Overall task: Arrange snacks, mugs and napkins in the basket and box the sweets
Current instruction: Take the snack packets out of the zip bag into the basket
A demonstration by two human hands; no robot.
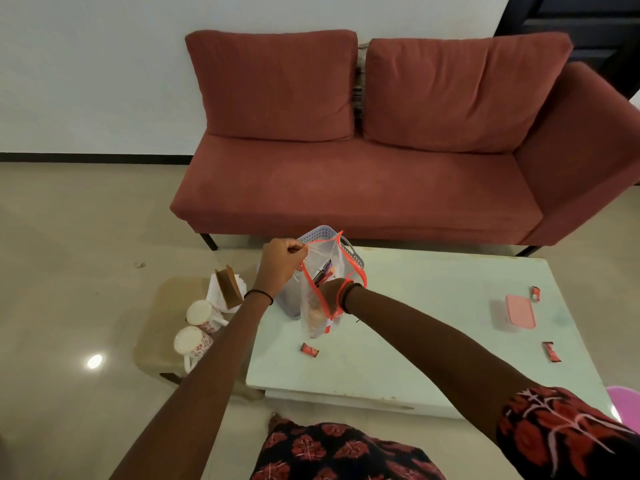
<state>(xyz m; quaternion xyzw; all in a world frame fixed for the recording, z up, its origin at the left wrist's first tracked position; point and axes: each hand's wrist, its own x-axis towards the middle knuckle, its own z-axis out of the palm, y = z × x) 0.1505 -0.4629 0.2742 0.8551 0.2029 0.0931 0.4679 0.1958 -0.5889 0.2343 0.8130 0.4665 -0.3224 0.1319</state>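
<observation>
A clear zip bag (pixel 317 306) with a red rim hangs open above the pale table (pixel 415 306), with snacks inside it. My left hand (pixel 282 263) pinches the bag's upper rim. My right hand (pixel 329 292) is inside the bag's mouth, and the plastic hides what its fingers hold. Behind the bag stands a lavender perforated basket (pixel 323 235). Three red wrapped sweets lie on the table, one in front (pixel 309 350), one to the right (pixel 551 351) and one further back (pixel 535 293). A pink lidded box (pixel 519 310) is shut beside them.
Two white floral mugs (pixel 199 322) lie on a low beige stool (pixel 166 327) left of the table, next to white napkins in a brown holder (pixel 227 287). A red sofa (pixel 381 161) stands behind the table. A pink object (pixel 625 398) shows at the right edge.
</observation>
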